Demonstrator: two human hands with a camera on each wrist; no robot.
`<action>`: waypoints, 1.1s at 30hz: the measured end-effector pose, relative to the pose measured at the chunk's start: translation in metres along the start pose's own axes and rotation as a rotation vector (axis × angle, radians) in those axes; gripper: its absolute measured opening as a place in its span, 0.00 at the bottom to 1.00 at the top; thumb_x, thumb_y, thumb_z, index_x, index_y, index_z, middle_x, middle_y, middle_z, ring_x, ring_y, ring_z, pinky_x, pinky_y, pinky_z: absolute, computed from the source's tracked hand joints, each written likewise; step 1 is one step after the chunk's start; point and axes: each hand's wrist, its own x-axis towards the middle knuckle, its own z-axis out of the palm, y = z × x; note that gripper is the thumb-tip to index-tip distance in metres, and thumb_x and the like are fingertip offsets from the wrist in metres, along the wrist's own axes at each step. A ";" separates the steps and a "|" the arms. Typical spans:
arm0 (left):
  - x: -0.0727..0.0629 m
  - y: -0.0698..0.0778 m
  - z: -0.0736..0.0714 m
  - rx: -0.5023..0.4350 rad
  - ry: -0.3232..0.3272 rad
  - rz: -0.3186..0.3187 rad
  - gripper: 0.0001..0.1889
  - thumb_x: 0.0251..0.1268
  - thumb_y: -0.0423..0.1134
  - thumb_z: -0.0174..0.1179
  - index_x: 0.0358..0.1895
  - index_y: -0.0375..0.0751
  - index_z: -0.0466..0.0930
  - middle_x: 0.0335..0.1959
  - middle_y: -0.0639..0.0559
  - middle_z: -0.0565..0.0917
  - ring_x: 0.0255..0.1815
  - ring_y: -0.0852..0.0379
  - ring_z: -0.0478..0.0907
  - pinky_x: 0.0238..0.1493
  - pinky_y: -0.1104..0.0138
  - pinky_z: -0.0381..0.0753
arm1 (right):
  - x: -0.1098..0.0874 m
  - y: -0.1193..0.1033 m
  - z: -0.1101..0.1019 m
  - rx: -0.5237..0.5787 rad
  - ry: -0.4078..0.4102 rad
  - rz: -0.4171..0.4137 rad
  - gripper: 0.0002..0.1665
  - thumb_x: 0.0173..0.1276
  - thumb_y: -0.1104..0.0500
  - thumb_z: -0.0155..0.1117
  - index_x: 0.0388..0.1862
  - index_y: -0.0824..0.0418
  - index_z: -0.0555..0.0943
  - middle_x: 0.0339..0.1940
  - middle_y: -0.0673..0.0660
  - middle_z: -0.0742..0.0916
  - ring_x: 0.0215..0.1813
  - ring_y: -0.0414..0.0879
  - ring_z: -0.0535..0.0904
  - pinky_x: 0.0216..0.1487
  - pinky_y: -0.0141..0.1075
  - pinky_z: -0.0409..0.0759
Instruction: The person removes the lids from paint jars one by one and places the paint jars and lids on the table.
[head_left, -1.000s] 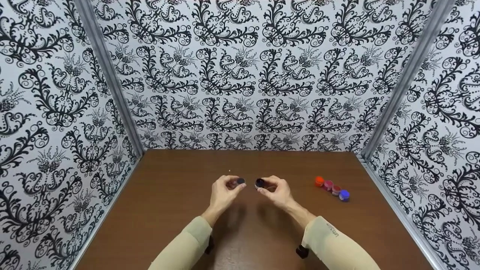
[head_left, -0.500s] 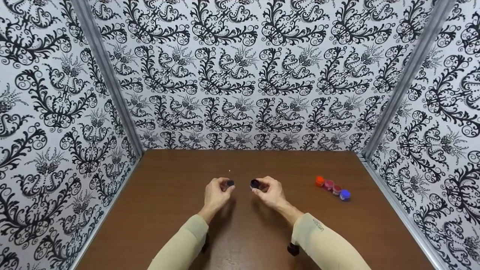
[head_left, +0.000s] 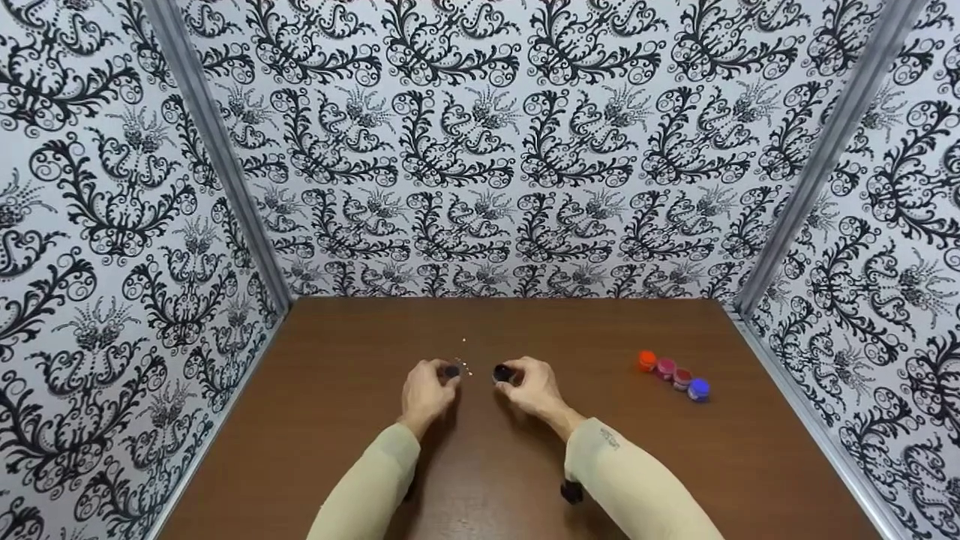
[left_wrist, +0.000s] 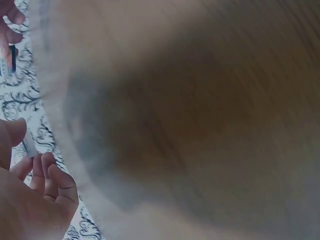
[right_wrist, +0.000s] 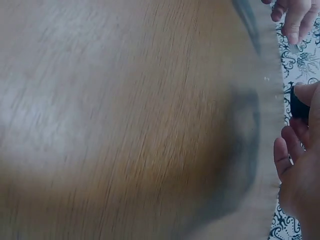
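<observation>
Your left hand (head_left: 426, 394) pinches a small grey-topped container (head_left: 451, 371), your right hand (head_left: 535, 391) a black-topped container (head_left: 502, 373), apart over the brown table (head_left: 480, 457) near pale specks (head_left: 466, 367), apparently a positioning step whose next move calls for level, steady fingers.

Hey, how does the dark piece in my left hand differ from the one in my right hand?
In the head view, the left-hand piece looks greyer, while the right-hand piece looks deeper black. The left-hand piece also looks smaller there than the right-hand piece. Both are dark and pinched, one in the left hand, one in the right hand.
</observation>
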 end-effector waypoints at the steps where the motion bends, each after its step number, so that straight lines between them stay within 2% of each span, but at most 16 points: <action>1: 0.000 -0.003 0.001 0.019 -0.005 -0.010 0.14 0.69 0.43 0.77 0.54 0.42 0.93 0.48 0.43 0.91 0.50 0.42 0.90 0.57 0.44 0.89 | 0.000 0.000 0.001 -0.024 -0.011 0.021 0.22 0.64 0.55 0.84 0.55 0.62 0.94 0.45 0.59 0.95 0.45 0.52 0.90 0.52 0.49 0.89; 3: 0.001 -0.008 0.004 0.057 -0.017 -0.029 0.15 0.70 0.44 0.77 0.55 0.43 0.92 0.50 0.43 0.91 0.52 0.41 0.90 0.58 0.44 0.90 | 0.001 0.001 0.002 -0.053 -0.038 0.065 0.21 0.64 0.54 0.84 0.55 0.60 0.95 0.48 0.58 0.95 0.49 0.52 0.90 0.56 0.49 0.89; 7: 0.003 -0.019 0.005 0.139 -0.020 -0.018 0.15 0.70 0.45 0.77 0.55 0.43 0.92 0.51 0.40 0.91 0.52 0.38 0.90 0.58 0.42 0.90 | 0.003 0.000 0.005 -0.087 -0.067 0.074 0.20 0.65 0.54 0.85 0.54 0.58 0.95 0.50 0.57 0.96 0.51 0.53 0.91 0.58 0.51 0.89; 12: 0.004 -0.027 0.007 0.187 0.009 -0.004 0.15 0.69 0.44 0.77 0.52 0.40 0.92 0.49 0.39 0.91 0.51 0.37 0.90 0.58 0.42 0.91 | 0.005 -0.002 0.008 -0.100 -0.091 0.090 0.18 0.65 0.52 0.85 0.52 0.55 0.95 0.50 0.56 0.96 0.53 0.54 0.91 0.61 0.54 0.89; 17: 0.004 -0.029 0.007 0.235 0.032 -0.004 0.16 0.67 0.45 0.79 0.50 0.39 0.92 0.48 0.38 0.91 0.50 0.36 0.90 0.58 0.43 0.90 | 0.007 -0.002 0.015 -0.108 -0.117 0.089 0.18 0.66 0.51 0.84 0.53 0.54 0.95 0.52 0.56 0.97 0.57 0.56 0.92 0.64 0.56 0.89; 23: 0.006 -0.027 0.006 0.266 -0.006 -0.029 0.17 0.68 0.45 0.78 0.53 0.37 0.92 0.50 0.37 0.90 0.52 0.34 0.89 0.59 0.41 0.89 | 0.008 -0.003 0.018 -0.130 -0.120 0.125 0.18 0.66 0.51 0.85 0.53 0.54 0.95 0.52 0.56 0.95 0.57 0.56 0.91 0.66 0.56 0.88; 27: 0.008 -0.028 0.006 0.285 -0.032 -0.042 0.18 0.71 0.46 0.77 0.53 0.36 0.91 0.49 0.38 0.89 0.51 0.35 0.89 0.57 0.41 0.90 | 0.008 -0.003 0.017 -0.119 -0.116 0.108 0.18 0.66 0.52 0.84 0.53 0.55 0.96 0.51 0.57 0.96 0.57 0.58 0.91 0.65 0.57 0.88; 33: 0.010 -0.029 0.007 0.297 -0.032 -0.044 0.19 0.71 0.46 0.76 0.54 0.36 0.91 0.49 0.37 0.88 0.51 0.35 0.89 0.57 0.41 0.91 | 0.010 -0.002 0.021 -0.130 -0.122 0.103 0.19 0.66 0.52 0.83 0.54 0.55 0.95 0.54 0.58 0.96 0.61 0.60 0.92 0.66 0.58 0.88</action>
